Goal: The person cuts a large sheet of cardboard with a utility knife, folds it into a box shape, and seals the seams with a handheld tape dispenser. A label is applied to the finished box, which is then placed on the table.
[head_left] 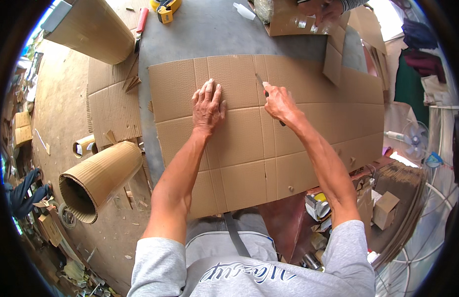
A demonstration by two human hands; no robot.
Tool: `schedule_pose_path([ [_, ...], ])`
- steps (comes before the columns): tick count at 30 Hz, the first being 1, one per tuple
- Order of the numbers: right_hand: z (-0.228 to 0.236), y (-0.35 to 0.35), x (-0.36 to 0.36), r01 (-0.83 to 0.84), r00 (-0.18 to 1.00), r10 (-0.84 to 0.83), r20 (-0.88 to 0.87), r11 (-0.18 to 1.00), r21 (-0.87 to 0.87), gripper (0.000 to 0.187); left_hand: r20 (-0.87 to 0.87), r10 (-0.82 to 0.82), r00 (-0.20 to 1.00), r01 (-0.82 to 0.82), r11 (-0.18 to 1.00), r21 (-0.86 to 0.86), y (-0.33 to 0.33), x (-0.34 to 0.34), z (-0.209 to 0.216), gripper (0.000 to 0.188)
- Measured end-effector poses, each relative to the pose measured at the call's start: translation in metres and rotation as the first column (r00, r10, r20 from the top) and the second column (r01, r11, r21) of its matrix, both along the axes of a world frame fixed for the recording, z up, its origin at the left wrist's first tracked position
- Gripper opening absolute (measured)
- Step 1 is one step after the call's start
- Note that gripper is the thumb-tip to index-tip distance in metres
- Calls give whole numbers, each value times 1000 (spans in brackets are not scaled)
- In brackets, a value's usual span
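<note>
The head view is showing the left hand (208,106) lying flat, fingers pointing forward, on the cardboard (175,91), which is resting on the table (194,38); the right hand (281,104), reaching inward, is gripping a knife (259,78), blade slanting forward-left.

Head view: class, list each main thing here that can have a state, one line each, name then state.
Cardboard sheet: flat, creased
Knife: blade exposed
Left hand: open, palm down on the sheet
Right hand: closed around the knife
Cardboard tube: rolled, near end open
Fan: running or stopped, cannot tell
</note>
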State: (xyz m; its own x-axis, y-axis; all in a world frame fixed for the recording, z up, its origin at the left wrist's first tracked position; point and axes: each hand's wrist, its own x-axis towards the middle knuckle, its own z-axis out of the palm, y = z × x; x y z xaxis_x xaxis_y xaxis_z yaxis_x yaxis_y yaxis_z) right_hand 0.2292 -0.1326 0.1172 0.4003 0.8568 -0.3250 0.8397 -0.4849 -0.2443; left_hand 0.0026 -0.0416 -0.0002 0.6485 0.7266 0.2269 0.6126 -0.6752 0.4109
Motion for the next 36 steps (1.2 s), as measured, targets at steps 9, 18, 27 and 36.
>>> schedule_pose_path([
  [9, 5, -14, -7, 36, 993, -26, -119, 995, 90, 26, 16, 7, 1000, -8, 998, 56, -1, 1, -3, 59],
  [18, 4, -8, -5, 194, 946, -189, -262, 981, -6, 25, 9, 7, 1000, -7, 999, 51, 0, 1, -5, 59],
  [27, -6, -13, -7, 279, 937, -250, -243, 956, 93, 27, 25, 6, 1000, -6, 1000, 7, -1, 0, -3, 59],
  [36, -26, 47, 20, 296, 933, -249, -259, 941, 162, 25, 44, 0, 999, -3, 999, 53, 0, 1, -5, 60],
])
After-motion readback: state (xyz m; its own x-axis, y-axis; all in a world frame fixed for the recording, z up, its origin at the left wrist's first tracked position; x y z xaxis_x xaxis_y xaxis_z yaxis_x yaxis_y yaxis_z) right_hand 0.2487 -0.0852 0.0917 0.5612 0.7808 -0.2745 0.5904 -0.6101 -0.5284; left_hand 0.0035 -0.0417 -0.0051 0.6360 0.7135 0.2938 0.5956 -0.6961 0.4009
